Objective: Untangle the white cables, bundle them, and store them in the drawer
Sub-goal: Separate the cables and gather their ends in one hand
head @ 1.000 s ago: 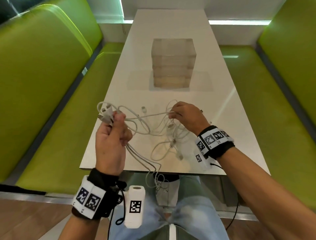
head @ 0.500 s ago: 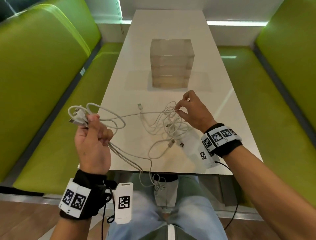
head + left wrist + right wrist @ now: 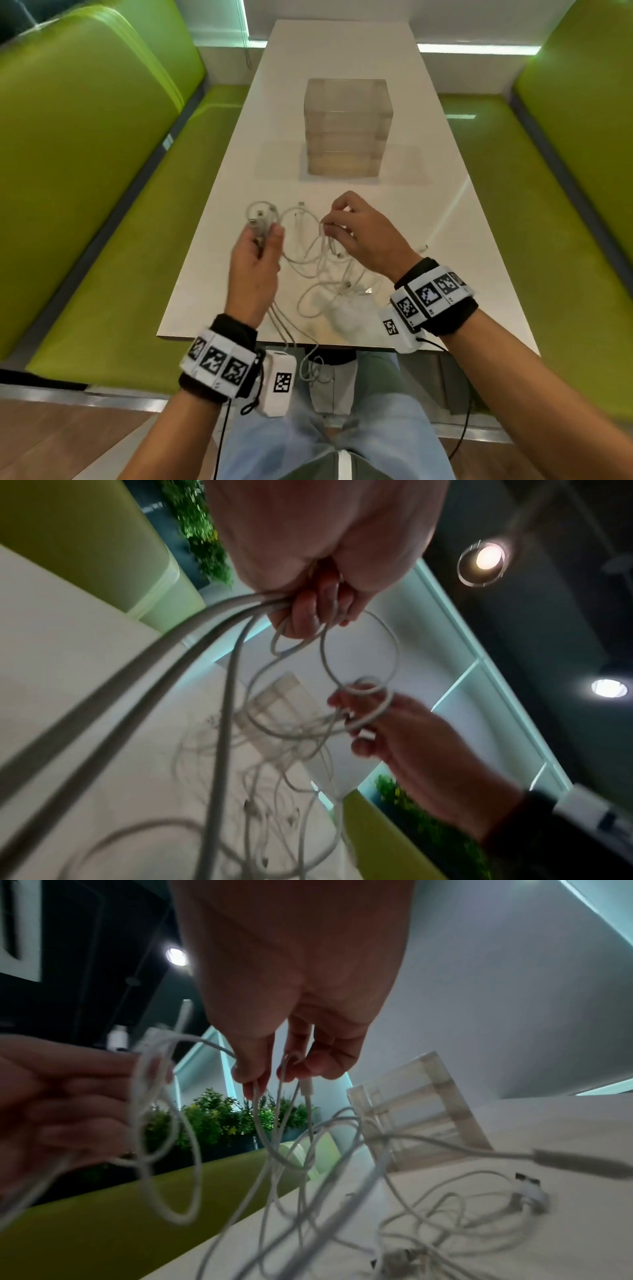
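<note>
Compared with half a second ago, the left hand has come back inward from the table's left edge toward the middle, so the two hands are now near each other and the strand between them hangs slack in a loop.

The left hand is closed as a fist around a gathered bunch of the thin white rubber-coated cables; several plug ends stick out above the fist at 12 o'clock, and three or four strands leave under it at 6 o'clock and drop over the near edge of the white glossy rectangular table. The right hand pinches one or two strands between thumb and fingertips — a narrow, light grip, the other fingers loosely curled.

Most of the tangle lies on the table below and between the hands, at about 5 o'clock from the left fist, with loose plugs in it. The clear plastic box of stacked drawers stands well apart at 12 o'clock, and all drawers look closed.

The pinched strand runs roughly left–right, from the fist at 9 o'clock to the right hand at 3 o'clock. I judge the right hand, nearer to the knot, should draw this strand away toward 3 o'clock while the fist holds.
</note>
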{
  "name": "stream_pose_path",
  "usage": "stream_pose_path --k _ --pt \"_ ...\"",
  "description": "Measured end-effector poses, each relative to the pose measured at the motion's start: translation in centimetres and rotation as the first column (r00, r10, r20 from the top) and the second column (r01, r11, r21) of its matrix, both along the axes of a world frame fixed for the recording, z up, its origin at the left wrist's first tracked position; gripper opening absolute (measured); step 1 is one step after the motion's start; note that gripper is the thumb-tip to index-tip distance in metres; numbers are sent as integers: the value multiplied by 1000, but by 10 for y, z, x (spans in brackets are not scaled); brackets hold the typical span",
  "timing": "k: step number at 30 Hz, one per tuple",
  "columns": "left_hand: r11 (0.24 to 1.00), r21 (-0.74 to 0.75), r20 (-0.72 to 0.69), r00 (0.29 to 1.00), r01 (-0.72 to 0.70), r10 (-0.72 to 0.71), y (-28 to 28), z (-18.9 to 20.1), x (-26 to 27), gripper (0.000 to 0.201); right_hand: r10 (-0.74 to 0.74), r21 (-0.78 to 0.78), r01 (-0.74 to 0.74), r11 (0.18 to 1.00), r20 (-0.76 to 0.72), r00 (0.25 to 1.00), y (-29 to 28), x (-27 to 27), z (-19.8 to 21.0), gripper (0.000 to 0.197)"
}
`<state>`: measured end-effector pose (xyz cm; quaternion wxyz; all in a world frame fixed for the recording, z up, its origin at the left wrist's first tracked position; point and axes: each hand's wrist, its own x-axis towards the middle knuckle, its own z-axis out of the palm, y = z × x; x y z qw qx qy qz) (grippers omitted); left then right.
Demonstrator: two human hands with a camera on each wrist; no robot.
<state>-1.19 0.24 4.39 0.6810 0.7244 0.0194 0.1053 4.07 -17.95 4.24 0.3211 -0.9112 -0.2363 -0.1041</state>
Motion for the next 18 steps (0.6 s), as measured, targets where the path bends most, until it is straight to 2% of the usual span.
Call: stream_pose_path --k 3,6,12,16,18 --pt "989 39 -77 988 140 -136 -14 -12 3 14 56 -58 -55 997 22 998 8 -5 4 19" --pt "973 -71 -122 966 221 -228 -14 -14 0 16 54 -103 -53 993 3 999 10 -7 10 22" --pt "936 -259 -187 939 237 -289 -10 -9 -1 34 86 -203 -76 976 44 995 17 -13 18 18" --pt "955 -190 -166 952 226 -258 -9 -8 -3 20 120 -237 -111 965 26 992 20 -12 15 16" --pt "952 -234 -136 962 199 -235 -6 -4 -6 20 99 -271 -101 957 -21 995 19 -9 6 16"
